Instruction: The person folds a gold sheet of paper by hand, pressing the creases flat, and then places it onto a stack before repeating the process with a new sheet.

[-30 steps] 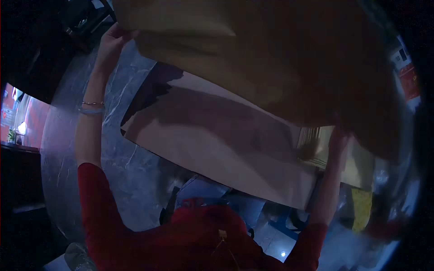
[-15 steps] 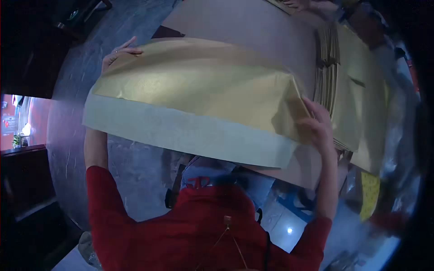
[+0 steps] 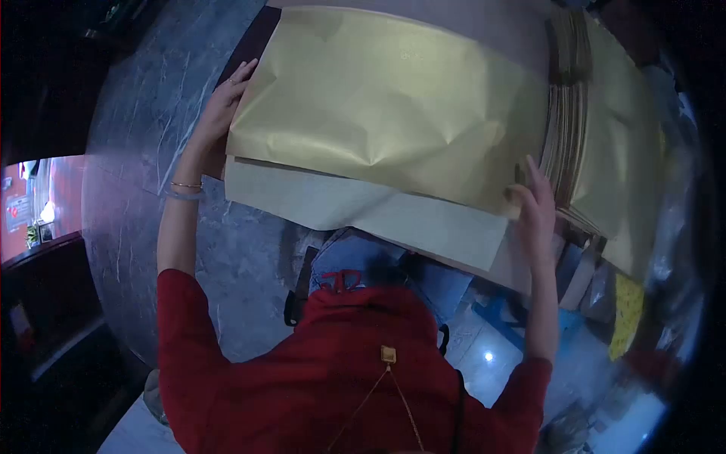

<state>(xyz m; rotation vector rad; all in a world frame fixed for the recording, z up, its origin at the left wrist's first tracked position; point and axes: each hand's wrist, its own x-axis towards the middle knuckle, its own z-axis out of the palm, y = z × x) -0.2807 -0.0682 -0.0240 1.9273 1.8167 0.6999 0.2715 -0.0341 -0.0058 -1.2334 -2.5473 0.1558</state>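
A large gold paper sheet (image 3: 363,98) with creases lies across a flat brown board in front of me. Its near edge bears a pale, whitish strip (image 3: 363,216) that hangs past the board's edge. My left hand (image 3: 224,102) rests along the left side of the sheet, fingers stretched out and the tips at its edge. At the lower right corner is my right hand (image 3: 534,208), thumb and fingers apart, close over the gold paper.
To the right stands a stack of folded gold paper (image 3: 566,144), with more gold paper (image 3: 624,174) beside it. A blue stool (image 3: 499,321) and a yellow piece (image 3: 626,314) lie below. Grey marbled floor (image 3: 144,151) extends on the left.
The gold sheet, held up and bowed between both hands before, now lies flatter and farther forward on the board. My right hand has loosened from its corner.
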